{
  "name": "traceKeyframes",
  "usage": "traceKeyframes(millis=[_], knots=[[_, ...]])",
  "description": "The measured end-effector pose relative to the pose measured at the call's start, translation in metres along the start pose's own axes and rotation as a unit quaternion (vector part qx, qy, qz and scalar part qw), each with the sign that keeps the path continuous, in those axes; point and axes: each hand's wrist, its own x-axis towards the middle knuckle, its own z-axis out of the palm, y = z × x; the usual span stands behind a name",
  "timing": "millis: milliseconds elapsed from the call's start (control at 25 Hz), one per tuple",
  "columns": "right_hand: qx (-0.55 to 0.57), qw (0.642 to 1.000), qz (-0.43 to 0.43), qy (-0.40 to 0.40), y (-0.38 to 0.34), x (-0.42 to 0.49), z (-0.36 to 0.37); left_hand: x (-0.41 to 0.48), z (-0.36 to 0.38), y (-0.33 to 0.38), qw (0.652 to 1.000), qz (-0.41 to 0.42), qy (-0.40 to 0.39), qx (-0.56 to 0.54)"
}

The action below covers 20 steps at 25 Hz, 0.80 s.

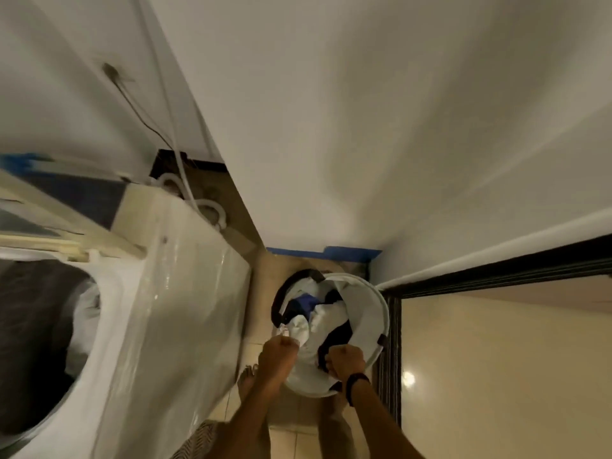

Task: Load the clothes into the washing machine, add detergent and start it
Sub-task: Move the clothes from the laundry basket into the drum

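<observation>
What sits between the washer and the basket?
In the head view, a narrow strip of tile floor separates washer and basket; they do not touch. A bare foot stands at its near end.

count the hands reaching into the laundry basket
2: the left hand grips white cloth in the basket; the right hand grips dark cloth beside it.

1. We have a single view, worn on the head and tilted steeply down toward the floor (294, 438).
2. It faces a corner of the wall (364, 127), with the washing machine (185, 293) close along the left edge.
3. The basket (367, 313) of clothes (326, 318) lies low at centre, the left hand (280, 351) and right hand (344, 361) reaching it at arm's length.
</observation>
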Motion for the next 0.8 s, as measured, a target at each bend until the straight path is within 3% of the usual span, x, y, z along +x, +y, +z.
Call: traceKeyframes(millis=[120, 360, 480, 600, 680, 800], knots=[[-0.046, 0.998, 0.035, -0.008, 0.036, 0.125, 0.013, 0.087, 0.059, -0.015, 0.999, 0.003, -0.026, 0.025], [-0.171, 0.984, -0.014, -0.041, 0.045, 0.284, 0.089, 0.248, 0.127, -0.065, 0.997, -0.032, 0.052, 0.045], [-0.133, 0.989, 0.002, -0.068, 0.055, 0.33, 0.141, 0.273, 0.136, -0.086, 0.996, -0.04, 0.073, 0.023], [-0.172, 0.984, 0.01, -0.046, 0.064, 0.341, 0.164, 0.271, 0.135, -0.102, 0.998, -0.037, 0.056, -0.006], [-0.102, 0.994, 0.0, -0.032, 0.064, 0.318, 0.157, 0.254, 0.131, -0.102, 0.999, -0.035, 0.027, -0.014], [0.173, 0.985, 0.003, -0.007, 0.054, 0.249, 0.114, 0.212, 0.113, -0.093, 1.0, -0.015, -0.011, 0.017]])
